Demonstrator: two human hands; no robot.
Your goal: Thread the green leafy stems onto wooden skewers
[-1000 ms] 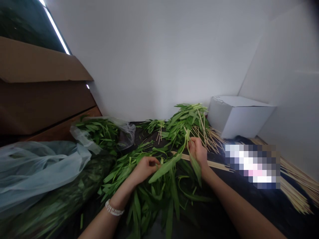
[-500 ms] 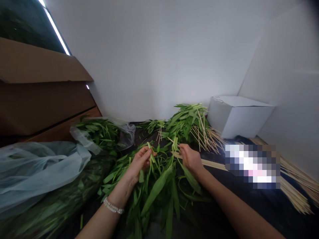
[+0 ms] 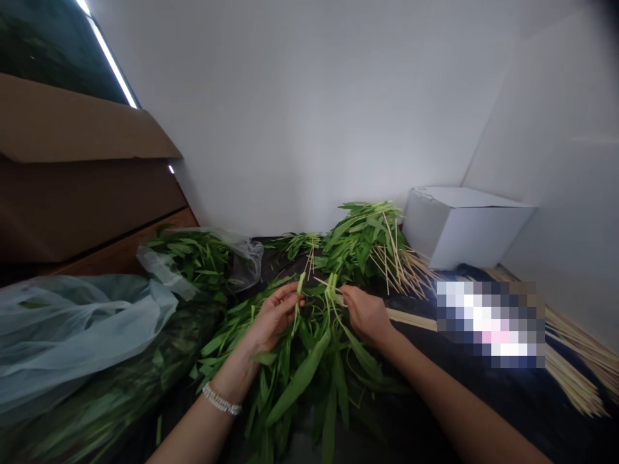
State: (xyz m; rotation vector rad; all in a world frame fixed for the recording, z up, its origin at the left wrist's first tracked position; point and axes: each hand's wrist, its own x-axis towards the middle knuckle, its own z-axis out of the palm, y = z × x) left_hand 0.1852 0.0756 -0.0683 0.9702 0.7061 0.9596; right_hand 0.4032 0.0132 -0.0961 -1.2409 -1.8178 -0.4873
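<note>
My left hand (image 3: 278, 312), with a beaded bracelet (image 3: 221, 399) on its wrist, pinches a leafy green stem (image 3: 300, 287) near its cut end. Facing it, my right hand (image 3: 365, 312) is closed on a thin wooden skewer (image 3: 321, 281), whose tip points left toward that stem. Several cut stems (image 3: 331, 287) are threaded on the skewer just beside my right fingers. Long narrow leaves (image 3: 302, 380) hang down below both hands. A loose heap of the same greens (image 3: 232, 332) lies under and left of my left hand.
Skewered greens (image 3: 362, 235) are piled by the wall, left of a white box (image 3: 464, 222). Bare skewers (image 3: 575, 380) lie at the right near a blurred patch. On the left are bagged greens (image 3: 193, 258), a plastic bag (image 3: 72, 341) and a cardboard box (image 3: 82, 206).
My left hand has turned the stem more upright and brought it slightly right. My right hand has shifted a little left and down, and the skewer tip now sits nearer the left hand.
</note>
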